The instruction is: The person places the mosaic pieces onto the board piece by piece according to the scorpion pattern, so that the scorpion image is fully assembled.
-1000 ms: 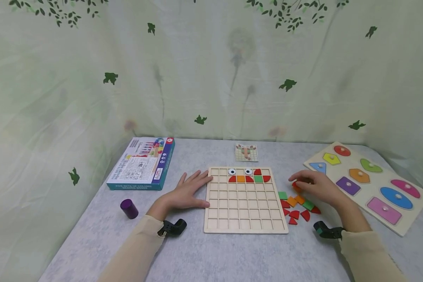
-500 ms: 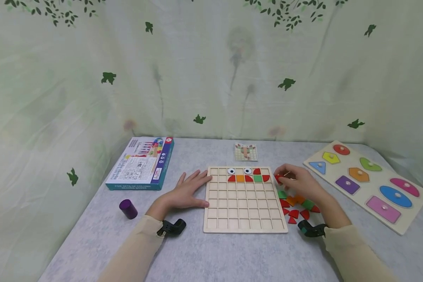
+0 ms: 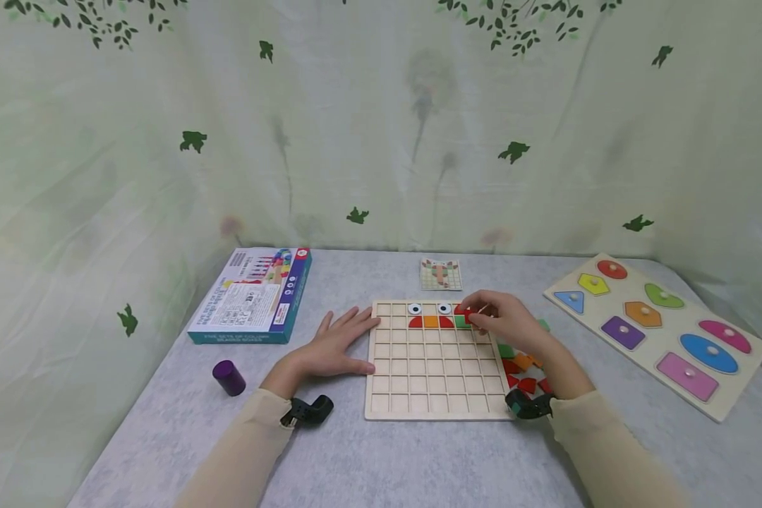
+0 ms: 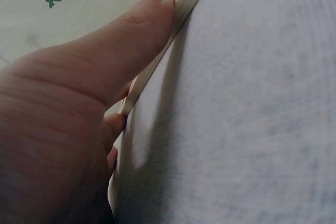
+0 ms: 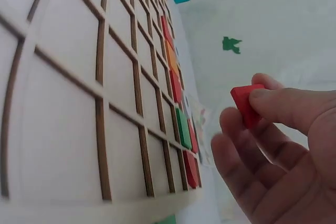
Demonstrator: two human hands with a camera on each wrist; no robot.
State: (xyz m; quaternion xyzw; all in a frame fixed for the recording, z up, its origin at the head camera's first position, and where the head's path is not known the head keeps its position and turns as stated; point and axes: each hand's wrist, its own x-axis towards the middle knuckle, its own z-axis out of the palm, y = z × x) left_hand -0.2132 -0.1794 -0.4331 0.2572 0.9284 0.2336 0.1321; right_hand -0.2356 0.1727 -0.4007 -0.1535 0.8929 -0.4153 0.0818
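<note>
Between thumb and fingers my right hand point(image 3: 504, 321) pinches a red block point(image 5: 245, 103), held above the upper right of the wooden grid board point(image 3: 440, 386). My left hand point(image 3: 330, 351) lies with spread, straight fingers at the board's left edge, thumb and fingertips touching its rim. In the top rows sit two white eye pieces point(image 3: 414, 309), an orange square point(image 3: 430, 322), red pieces point(image 3: 415, 322) and a green square point(image 5: 183, 128). The right hand partly covers that corner in the head view. Loose red, orange and green blocks point(image 3: 527, 385) lie right of the board, partly behind the right forearm.
A pattern card point(image 3: 441, 274) lies behind the board. At the left are a flat puzzle box point(image 3: 250, 296) and a purple cylinder point(image 3: 228, 378). A knobbed shape board point(image 3: 657, 331) lies at the right. A printed curtain point(image 3: 381, 141) hangs behind the table.
My right hand has carried the red block leftward from the loose pile to over the board's upper right corner. The left hand has stayed at the board's left edge.
</note>
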